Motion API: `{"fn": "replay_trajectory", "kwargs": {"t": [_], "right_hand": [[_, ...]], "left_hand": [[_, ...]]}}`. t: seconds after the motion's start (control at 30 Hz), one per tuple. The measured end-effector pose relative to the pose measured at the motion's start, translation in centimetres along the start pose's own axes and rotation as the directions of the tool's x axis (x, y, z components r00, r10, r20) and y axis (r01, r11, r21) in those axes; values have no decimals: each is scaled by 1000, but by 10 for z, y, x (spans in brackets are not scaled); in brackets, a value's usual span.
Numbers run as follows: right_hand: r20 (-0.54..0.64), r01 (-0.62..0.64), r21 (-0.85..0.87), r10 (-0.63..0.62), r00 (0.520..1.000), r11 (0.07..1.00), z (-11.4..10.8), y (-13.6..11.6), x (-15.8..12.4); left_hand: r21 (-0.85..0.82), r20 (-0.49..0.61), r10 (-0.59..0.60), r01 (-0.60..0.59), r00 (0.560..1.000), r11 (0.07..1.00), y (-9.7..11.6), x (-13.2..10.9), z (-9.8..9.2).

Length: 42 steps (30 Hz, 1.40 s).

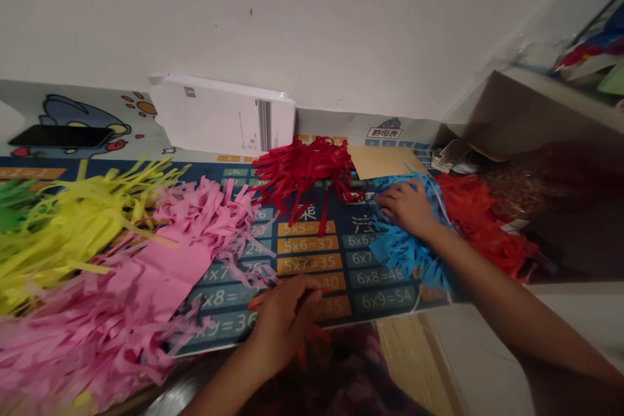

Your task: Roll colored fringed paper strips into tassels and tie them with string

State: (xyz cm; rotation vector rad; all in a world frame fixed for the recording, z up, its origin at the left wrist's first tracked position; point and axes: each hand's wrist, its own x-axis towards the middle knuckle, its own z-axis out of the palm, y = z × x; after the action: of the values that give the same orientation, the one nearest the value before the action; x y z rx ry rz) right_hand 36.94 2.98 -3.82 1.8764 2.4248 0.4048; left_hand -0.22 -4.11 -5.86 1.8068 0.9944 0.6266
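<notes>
My right hand [408, 208] lies over a pile of blue fringed paper [414, 253], its fingers bent down into the strips. By the front edge of the table my left hand [290, 312] is closed, thumb against fingers. Orange-red paper strips [314, 341] show on either side of it, partly hidden by the hand and blurred. Between the hands and the wall sits a bunch of dark red fringed paper [307, 169]. Orange-red fringed paper [480, 221] touches the blue pile on its right.
Pink fringed paper [170, 266], yellow fringed paper [92, 221] and green fringed paper [19, 201] fill the left side. Against the wall lean a white packet [224, 114] and a black phone [61, 136]. A tan sheet [387, 161] lies behind the blue pile. A box-like cabinet [546, 117] bounds the right.
</notes>
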Motion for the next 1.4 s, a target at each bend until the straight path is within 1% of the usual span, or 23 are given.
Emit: {"fn": "replay_trajectory", "kwargs": {"t": [0.1,0.17,0.23,0.37,0.47,0.53,0.6,0.7,0.73,0.77,0.8,0.83,0.87,0.9,0.93,0.97,1.03,1.07,1.1,1.17,1.23,1.3,1.4], "right_hand": [[-13,-41,257,46,999,966,-3,7,5],[8,-78,353,81,997,932,-4,8,9],[43,-89,366,78,996,926,-5,3,14],[132,-100,315,61,989,944,0,-25,25],[184,-149,271,101,978,951,4,-43,33],[200,-197,250,148,969,948,2,-48,36],[192,-248,245,204,960,937,-5,-49,35],[117,-298,274,276,954,914,-27,-57,22],[80,-295,312,284,955,903,-36,-64,13],[43,-277,391,283,958,878,-43,-75,4],[13,-242,496,272,962,834,-50,-87,-6],[-20,-189,678,275,961,711,-55,-102,-17],[-23,-137,832,281,960,537,-57,-119,-27],[-6,-105,929,300,954,355,-58,-137,-36],[22,-83,982,329,944,172,-57,-155,-44],[56,-64,998,363,930,12,-54,-173,-49],[130,-18,969,443,887,-248,-48,-204,-54],[171,8,937,477,862,-350,-45,-216,-54],[214,28,901,500,839,-432,-43,-226,-52],[292,51,836,521,802,-546,-40,-238,-49],[340,59,789,516,786,-611,-40,-243,-47],[362,61,766,508,782,-640,-41,-244,-48],[359,48,785,517,777,-618,-42,-243,-51]], "left_hand": [[-22,-24,3,-4,1000,1000,0,0,-1],[-48,-58,-8,5,998,999,0,1,0],[-64,-83,-20,15,996,998,2,2,1],[-47,-51,-13,10,999,999,8,1,3],[-37,-48,8,-10,999,999,9,-2,3],[-50,-60,10,-13,998,999,8,-3,4],[-63,-85,10,-15,996,998,7,-1,3],[-74,-171,30,-43,985,996,8,3,2],[-81,-207,39,-57,978,995,9,4,2],[-98,-242,40,-65,970,993,10,5,2],[-127,-269,30,-66,963,990,12,6,2],[-166,-287,10,-60,958,984,13,7,2],[-211,-298,-17,-48,954,976,14,7,3],[-251,-301,-44,-35,953,967,15,7,4],[-282,-304,-64,-25,951,959,16,6,5],[-298,-309,-76,-20,948,954,17,5,6],[-289,-336,-76,-26,939,957,18,2,7],[-265,-359,-62,-38,931,963,19,0,8],[-229,-382,-39,-54,924,972,20,-1,8],[-135,-413,30,-94,910,986,22,-4,7],[-54,-417,99,-133,903,990,23,-6,7],[-18,-410,137,-158,902,987,23,-7,6],[15,-397,160,-168,904,986,23,-8,5]]}}
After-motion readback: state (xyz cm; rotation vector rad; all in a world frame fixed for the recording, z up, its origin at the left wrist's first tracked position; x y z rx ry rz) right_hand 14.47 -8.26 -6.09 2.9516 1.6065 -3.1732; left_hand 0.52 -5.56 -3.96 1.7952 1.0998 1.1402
